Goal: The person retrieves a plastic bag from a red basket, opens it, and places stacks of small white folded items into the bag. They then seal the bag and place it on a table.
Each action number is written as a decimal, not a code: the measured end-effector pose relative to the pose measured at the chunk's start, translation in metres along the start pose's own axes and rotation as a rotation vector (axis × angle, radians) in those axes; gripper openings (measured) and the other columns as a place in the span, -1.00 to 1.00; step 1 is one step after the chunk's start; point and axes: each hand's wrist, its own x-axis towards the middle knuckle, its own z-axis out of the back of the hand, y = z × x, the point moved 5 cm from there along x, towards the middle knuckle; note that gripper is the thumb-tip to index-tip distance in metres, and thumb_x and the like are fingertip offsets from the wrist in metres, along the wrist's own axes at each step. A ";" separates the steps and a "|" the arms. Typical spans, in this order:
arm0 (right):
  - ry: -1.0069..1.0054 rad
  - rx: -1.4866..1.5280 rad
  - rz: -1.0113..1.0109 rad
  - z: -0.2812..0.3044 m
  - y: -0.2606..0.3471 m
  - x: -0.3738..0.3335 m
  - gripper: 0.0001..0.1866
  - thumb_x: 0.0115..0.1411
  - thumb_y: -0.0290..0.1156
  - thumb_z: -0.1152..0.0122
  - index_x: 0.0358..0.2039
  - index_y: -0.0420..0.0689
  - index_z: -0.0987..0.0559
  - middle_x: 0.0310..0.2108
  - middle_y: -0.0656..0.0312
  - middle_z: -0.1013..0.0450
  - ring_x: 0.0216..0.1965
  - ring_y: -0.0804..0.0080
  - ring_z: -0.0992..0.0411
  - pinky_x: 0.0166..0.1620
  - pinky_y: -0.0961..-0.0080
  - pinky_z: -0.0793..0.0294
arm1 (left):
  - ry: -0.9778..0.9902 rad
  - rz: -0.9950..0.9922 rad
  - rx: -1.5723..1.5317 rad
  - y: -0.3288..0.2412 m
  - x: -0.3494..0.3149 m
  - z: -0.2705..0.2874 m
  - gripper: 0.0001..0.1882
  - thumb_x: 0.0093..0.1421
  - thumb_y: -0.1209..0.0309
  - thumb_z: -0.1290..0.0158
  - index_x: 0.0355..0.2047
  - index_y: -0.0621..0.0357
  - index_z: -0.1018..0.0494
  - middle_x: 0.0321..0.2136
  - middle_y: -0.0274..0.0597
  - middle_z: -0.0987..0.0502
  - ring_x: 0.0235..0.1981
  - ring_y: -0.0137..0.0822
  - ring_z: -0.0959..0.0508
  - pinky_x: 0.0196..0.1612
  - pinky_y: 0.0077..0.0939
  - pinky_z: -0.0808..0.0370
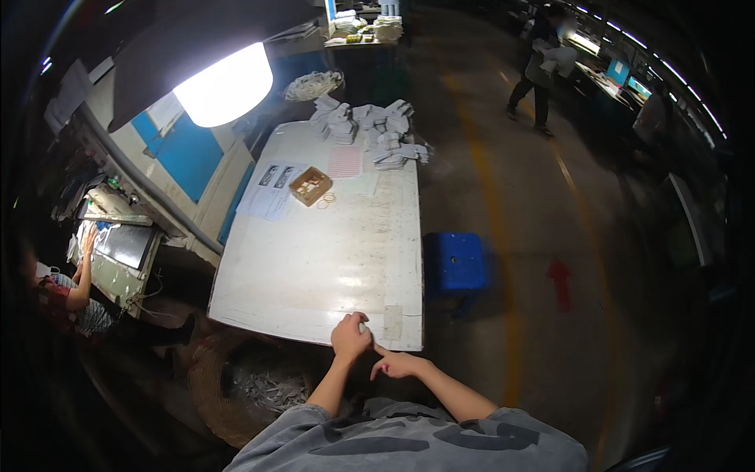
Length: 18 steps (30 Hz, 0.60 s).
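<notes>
At the near edge of the white-topped table (314,259), my left hand (351,337) is closed, its fingers curled. What it holds, if anything, is hidden. My right hand (398,365) is just right of it and a little nearer to me, in front of the table edge. Its index finger stretches out to my left hand and its thumb hangs apart; I see nothing in it. Farther up the tabletop are a small brown box (311,186) with little pieces in it and a few thin rings (326,201).
Stacked grey-white fabric pieces (381,130) cover the far end, near printed sheets (271,189). A bright lamp (226,85) hangs at upper left. Right of the table stands a blue stool (456,261). A basket of scraps (267,385) sits below left. One person (543,71) walks in the aisle; another (75,295) sits left.
</notes>
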 end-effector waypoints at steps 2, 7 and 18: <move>-0.140 0.135 -0.017 0.017 -0.004 -0.062 -0.56 0.23 -0.56 0.05 -0.09 0.13 -0.74 0.36 -0.06 -0.26 -0.07 0.23 -0.61 -0.04 0.39 -0.57 | -0.207 -0.089 0.203 -0.023 -0.005 -0.001 -0.79 -0.05 0.36 -0.17 -0.35 -0.02 -0.52 -0.41 -0.15 -0.50 -0.33 -0.02 -0.56 -0.27 -0.05 -0.46; -0.599 0.541 -0.533 0.015 -0.116 -0.254 -0.67 0.33 -0.50 0.07 -0.16 -0.12 -0.71 -0.25 0.11 -0.65 -0.26 0.43 -0.62 -0.18 0.44 -0.56 | -0.333 -0.039 0.309 -0.028 -0.015 -0.020 -0.83 -0.09 0.38 -0.15 -0.41 -0.02 -0.47 -0.41 -0.17 -0.46 -0.32 -0.03 -0.51 -0.28 -0.06 -0.40; -0.560 0.573 -1.209 -0.054 -0.297 -0.424 -0.57 0.34 -0.28 -0.11 0.16 -0.17 -0.56 -0.14 0.11 -0.61 -0.30 0.31 -0.59 -0.21 0.22 -0.59 | -0.288 -0.036 0.287 -0.034 -0.006 -0.016 -0.79 -0.10 0.48 -0.08 -0.39 0.16 -0.41 -0.40 0.03 -0.41 -0.32 0.17 -0.46 -0.25 0.03 -0.37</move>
